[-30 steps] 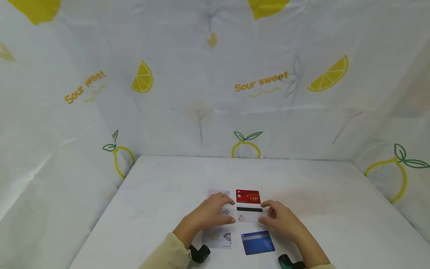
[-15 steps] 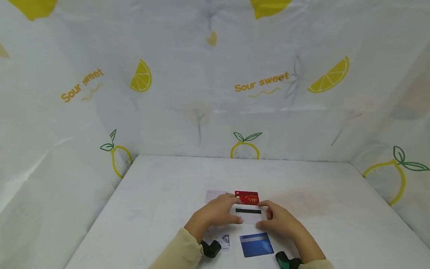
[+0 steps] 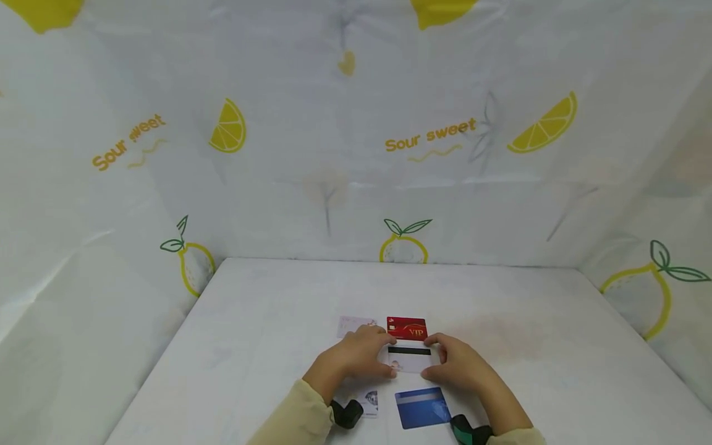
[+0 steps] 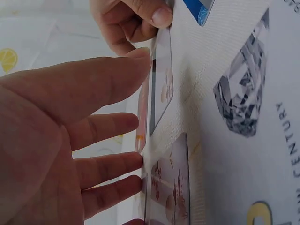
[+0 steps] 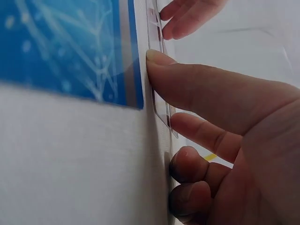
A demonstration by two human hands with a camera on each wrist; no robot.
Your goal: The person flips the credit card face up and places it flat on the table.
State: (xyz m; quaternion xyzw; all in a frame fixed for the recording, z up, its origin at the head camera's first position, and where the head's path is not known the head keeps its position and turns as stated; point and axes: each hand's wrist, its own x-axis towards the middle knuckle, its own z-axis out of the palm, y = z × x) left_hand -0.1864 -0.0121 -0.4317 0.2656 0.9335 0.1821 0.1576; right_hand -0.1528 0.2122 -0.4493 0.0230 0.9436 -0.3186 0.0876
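A white card with a black stripe (image 3: 408, 361) lies flat between the two hands in the head view. My right hand (image 3: 458, 366) spans its right end, thumb at the near edge and index fingertip at the far corner; the other fingers curl under. From the left, my left hand (image 3: 358, 355) reaches in with fairly straight fingers, its thumb tip over the card's left end in the left wrist view. Just beyond lies a red VIP card (image 3: 407, 328), close to both index fingers. A pale card with a flower print (image 4: 173, 187) sits below the left fingers, mostly hidden from the head view.
A blue card (image 3: 422, 408) lies nearer the body, slightly askew. A pale card with a diamond picture (image 3: 369, 403) is partly behind the left wrist. Farther back is a pale pinkish card (image 3: 353, 324). Lemon-printed sheeting (image 3: 311, 136) hangs around the white table (image 3: 267, 321).
My left hand has shifted right, from over the left-hand cards to the striped card's left end. My right hand stays at its right end, and the cards keep nearly the same layout.
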